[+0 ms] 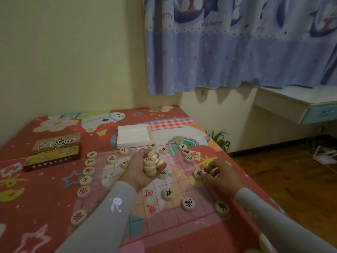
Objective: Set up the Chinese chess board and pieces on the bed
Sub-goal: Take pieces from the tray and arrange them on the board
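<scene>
A thin translucent chess board (175, 210) with red grid lines lies spread on the red patterned bed (42, 203). Round wooden pieces with red characters (88, 171) line its left edge. Pieces with black characters (187, 203) stand along its right side. My left hand (141, 168) is cupped palm up over the board's middle, holding a pile of several wooden pieces (151, 166). My right hand (221, 177) is at the board's right edge, its fingertips pinching a black-character piece (206, 171) beside another one (198, 174).
An open white box tray (134, 136) sits beyond the board's far edge. The printed chess box lid (54, 151) lies at the left of the bed. A wall, curtain, blue-drawered desk (310, 108) and potted plant (219, 139) stand to the right, past the bed's edge.
</scene>
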Available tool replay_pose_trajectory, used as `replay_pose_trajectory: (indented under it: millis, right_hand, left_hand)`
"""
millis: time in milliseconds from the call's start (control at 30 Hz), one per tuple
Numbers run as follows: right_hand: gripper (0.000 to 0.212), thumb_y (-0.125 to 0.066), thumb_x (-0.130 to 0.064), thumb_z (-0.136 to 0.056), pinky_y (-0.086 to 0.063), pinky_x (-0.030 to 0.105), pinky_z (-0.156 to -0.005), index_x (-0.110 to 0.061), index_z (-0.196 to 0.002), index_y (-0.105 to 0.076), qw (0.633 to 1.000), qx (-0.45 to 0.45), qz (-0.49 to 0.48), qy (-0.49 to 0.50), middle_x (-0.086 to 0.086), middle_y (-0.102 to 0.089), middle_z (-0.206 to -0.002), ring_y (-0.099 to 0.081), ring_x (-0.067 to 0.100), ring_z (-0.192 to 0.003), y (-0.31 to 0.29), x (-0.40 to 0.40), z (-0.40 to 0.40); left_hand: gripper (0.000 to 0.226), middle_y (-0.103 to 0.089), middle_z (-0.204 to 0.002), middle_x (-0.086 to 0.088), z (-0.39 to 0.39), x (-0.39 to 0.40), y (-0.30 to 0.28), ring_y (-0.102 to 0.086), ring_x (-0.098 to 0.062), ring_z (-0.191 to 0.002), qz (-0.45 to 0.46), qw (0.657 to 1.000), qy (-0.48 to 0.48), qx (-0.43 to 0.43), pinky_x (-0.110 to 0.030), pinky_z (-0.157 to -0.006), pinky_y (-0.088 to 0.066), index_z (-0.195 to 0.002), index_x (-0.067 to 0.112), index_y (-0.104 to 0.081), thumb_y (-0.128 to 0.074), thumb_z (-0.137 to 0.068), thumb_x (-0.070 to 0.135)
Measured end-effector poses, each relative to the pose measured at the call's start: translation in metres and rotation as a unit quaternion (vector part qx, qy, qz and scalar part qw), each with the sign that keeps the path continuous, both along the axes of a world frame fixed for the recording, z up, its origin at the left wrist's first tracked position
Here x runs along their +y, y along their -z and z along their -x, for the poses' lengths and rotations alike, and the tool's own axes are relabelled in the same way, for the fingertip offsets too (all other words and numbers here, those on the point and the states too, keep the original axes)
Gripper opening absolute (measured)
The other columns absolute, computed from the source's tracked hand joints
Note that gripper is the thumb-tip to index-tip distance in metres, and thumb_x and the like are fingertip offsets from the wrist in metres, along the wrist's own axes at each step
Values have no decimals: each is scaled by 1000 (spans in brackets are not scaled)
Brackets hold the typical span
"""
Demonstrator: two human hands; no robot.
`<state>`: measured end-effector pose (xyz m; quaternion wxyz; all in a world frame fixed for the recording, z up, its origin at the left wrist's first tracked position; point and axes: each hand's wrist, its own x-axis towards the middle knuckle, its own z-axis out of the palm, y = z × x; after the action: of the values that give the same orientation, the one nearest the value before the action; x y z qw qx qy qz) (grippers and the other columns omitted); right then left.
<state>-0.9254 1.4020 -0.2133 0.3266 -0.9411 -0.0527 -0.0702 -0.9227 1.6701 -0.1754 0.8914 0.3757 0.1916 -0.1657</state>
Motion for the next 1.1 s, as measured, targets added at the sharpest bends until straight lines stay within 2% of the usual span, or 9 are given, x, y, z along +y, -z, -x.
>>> replay_pose_trajectory:
  millis: [333,400,500,567,667,767,867,933,1100]
  right_hand:
    - [19,-71,-40,-80,-42,20,-64,-28,-86,-58,996,13,72,-44,-9,-57,-90,-55,8,-79,15,-5,14]
    - [18,-69,-43,-81,-40,18,-64,-29,-87,-59,994,24,90,-58,-8,-57,-92,-54,7,-80,18,-6,15]
    - [17,-66,-44,-82,-42,19,-67,-29,-86,-59,993,22,100,-59,-8,-56,-94,-53,6,-81,16,-7,16]
    - [18,-64,-45,-84,-42,21,-65,-28,-83,-59,997,-8,68,-43,-10,-57,-90,-54,5,-78,8,-1,16]
    - [15,-66,-38,-85,-43,19,-63,-23,-85,-63,996,-51,-27,-65,-10,-62,-86,-58,3,-75,-7,20,14]
    - [21,-69,-36,-84,-46,10,-70,-24,-101,-65,984,-11,-131,-123,-15,-64,-97,-60,-4,-84,-22,48,10]
    - [33,-71,-39,-83,-51,21,-85,-27,-113,-63,977,24,-121,-173,-15,-64,-106,-61,-1,-96,-27,66,1]
    - [34,-73,-34,-82,-52,24,-87,-25,-113,-65,974,31,-140,-177,-13,-68,-103,-63,0,-96,-28,69,-3]
    - [32,-78,-18,-78,-54,25,-87,-27,-106,-65,955,31,-232,-181,-8,-69,-104,-65,2,-97,-26,71,-6]
  left_hand:
    - [17,-54,-97,-13,1,-17,11,-59,-33,-81,-20,999,30,11,-29,-46,-53,-92,10,-58,-54,-87,26]
    - [17,-55,-93,-13,3,-19,13,-61,-34,-77,-38,998,42,9,-29,-46,-54,-95,12,-57,-54,-88,27]
    - [14,-53,-82,-10,9,-25,13,-58,-30,-75,-47,995,86,0,-27,-45,-53,-86,13,-55,-52,-89,27]
    - [18,-56,-76,-11,12,-26,13,-59,-31,-73,-50,991,123,4,-25,-45,-52,-83,11,-57,-51,-89,27]
    - [20,-60,-81,-17,18,-29,11,-62,-33,-71,-52,983,178,5,-25,-44,-51,-88,5,-61,-57,-83,24]
    - [20,-61,-79,-16,25,-35,3,-60,-28,-66,-52,972,230,-15,-25,-43,-50,-84,4,-63,-61,-74,21]
    - [24,-63,-82,-18,27,-35,-2,-63,-30,-69,-76,964,252,-23,-27,-43,-54,-97,6,-67,-59,-86,26]
    - [30,-64,-86,-19,24,-31,-1,-63,-31,-72,-76,966,246,-21,-28,-43,-54,-103,8,-66,-54,-93,33]
    - [34,-64,-90,-18,20,-22,6,-66,-33,-69,-52,972,228,-5,-28,-43,-54,-100,8,-66,-54,-91,39]
